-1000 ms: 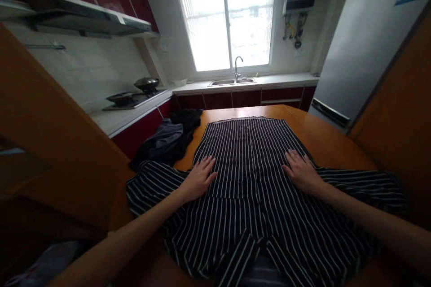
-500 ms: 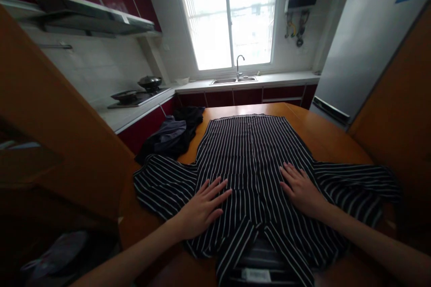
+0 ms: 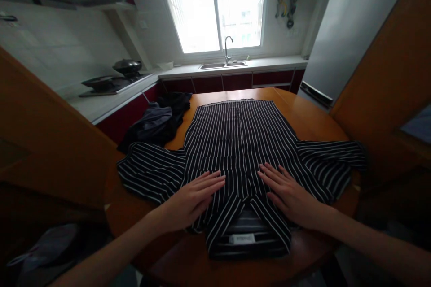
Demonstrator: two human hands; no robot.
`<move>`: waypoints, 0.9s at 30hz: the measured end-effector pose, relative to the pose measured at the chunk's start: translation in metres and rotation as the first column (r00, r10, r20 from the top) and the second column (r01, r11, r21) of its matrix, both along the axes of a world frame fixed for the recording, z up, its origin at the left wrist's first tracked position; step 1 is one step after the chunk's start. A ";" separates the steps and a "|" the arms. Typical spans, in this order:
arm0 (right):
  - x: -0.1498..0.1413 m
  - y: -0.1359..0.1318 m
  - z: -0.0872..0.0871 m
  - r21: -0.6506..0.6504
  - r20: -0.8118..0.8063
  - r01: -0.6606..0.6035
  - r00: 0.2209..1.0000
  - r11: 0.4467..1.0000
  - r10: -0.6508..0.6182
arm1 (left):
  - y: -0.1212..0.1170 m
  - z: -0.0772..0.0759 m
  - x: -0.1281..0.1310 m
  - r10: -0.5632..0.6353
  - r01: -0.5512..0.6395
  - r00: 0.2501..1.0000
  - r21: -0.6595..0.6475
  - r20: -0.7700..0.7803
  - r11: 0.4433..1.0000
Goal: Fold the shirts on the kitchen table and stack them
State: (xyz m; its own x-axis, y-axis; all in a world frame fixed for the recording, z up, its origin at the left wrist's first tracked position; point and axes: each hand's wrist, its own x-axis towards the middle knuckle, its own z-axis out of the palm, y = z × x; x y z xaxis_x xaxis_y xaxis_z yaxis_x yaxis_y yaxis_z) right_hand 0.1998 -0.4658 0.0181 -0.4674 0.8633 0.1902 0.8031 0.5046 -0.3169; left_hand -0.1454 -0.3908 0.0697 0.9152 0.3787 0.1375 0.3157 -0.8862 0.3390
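A black shirt with white stripes lies spread face up on a round wooden table, its collar toward me and its hem at the far side. Both short sleeves stretch outward. Inside the collar a white label shows. My left hand rests flat on the chest left of the collar, fingers extended and fairly close together. On the other side, my right hand lies palm down on the cloth, fingers stretched out. Neither hand grasps the fabric.
A dark pile of clothes sits at the table's left edge. Beyond stand a counter with a sink, a stove with a lidded pan, and a grey fridge at the right. Wooden panels flank both sides.
My right hand has slid toward the shirt's middle and collar, and my left hand's fingers have drawn together. The view has tilted down and shifted, showing more of the collar.
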 end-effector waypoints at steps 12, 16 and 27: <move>-0.018 0.025 0.033 -0.198 -0.027 -0.097 0.995 0.975 0.093 | 0.017 0.021 0.038 -0.280 0.232 0.946 -0.262 -0.163 0.937; -0.040 0.076 0.017 -0.047 0.021 0.154 0.988 0.987 -0.154 | 0.048 -0.003 0.070 -0.028 0.025 0.998 -0.065 -0.056 0.998; -0.045 0.083 -0.019 -0.011 0.091 0.231 0.969 0.973 -0.229 | 0.056 -0.036 0.076 0.033 -0.034 0.999 -0.019 -0.026 0.999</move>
